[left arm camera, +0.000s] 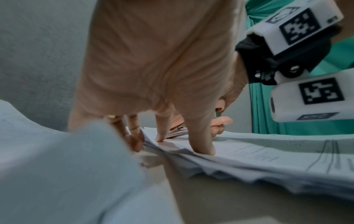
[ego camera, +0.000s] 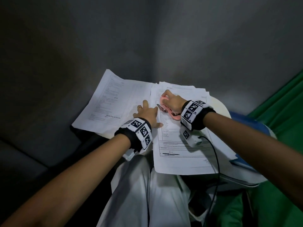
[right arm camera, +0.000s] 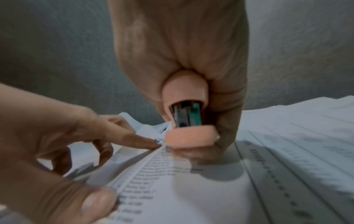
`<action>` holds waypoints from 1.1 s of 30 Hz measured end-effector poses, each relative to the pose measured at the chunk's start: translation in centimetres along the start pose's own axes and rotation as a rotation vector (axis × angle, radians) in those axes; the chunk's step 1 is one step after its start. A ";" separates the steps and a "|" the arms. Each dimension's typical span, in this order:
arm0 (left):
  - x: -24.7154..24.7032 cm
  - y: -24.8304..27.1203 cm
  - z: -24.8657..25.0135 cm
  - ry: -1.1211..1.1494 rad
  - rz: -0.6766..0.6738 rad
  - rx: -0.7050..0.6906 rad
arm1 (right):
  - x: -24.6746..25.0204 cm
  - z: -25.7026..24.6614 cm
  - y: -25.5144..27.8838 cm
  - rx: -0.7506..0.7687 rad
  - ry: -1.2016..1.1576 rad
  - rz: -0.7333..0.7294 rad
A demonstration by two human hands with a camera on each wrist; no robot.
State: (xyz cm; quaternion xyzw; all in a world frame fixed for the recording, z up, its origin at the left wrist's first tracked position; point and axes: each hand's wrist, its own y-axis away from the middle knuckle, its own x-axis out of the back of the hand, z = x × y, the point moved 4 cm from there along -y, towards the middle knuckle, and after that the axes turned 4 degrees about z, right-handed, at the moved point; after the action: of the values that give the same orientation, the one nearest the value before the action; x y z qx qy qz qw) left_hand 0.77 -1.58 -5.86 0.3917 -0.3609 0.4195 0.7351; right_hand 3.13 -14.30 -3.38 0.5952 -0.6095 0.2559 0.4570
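A round white table (ego camera: 220,104) bears a fanned stack of printed forms (ego camera: 180,154) beneath the grip, another sheaf (ego camera: 114,99) just left.

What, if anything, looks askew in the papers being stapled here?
The paper stack under the pink stapler is fanned: its sheet edges sit stepped, not flush, so a staple may bind them crooked.

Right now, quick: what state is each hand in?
Left hand: open, straight fingers pressing the paper stack.
Right hand: closed, grip round the pink stapler.
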 end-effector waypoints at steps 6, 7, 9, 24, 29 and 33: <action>-0.4 -0.2 -0.1 -0.039 0.068 -0.044 | -1.3 -1.2 -0.1 0.020 0.074 0.077; -0.4 -0.3 -0.1 -0.041 0.072 -0.048 | -1.5 -1.3 0.0 0.009 0.074 0.100; -0.3 -0.2 -0.1 -0.047 0.076 -0.051 | -1.9 -1.6 -0.2 -0.010 0.080 0.166; 0.1 -0.3 -0.4 0.003 0.042 -0.062 | -0.2 -0.4 -1.5 -0.110 -0.415 0.416; 0.7 -0.5 -0.1 0.051 0.028 -0.027 | 2.3 3.5 0.2 -0.106 -0.383 0.390; 1.0 -0.6 0.5 0.170 0.185 -0.061 | 4.2 7.6 3.0 -0.112 -0.234 0.353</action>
State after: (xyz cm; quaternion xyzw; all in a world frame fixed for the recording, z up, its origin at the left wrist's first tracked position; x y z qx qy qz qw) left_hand 1.61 -1.90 -4.92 0.2971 -0.3443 0.5060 0.7329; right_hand -1.13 -22.37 -2.52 0.4785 -0.7664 0.2266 0.3638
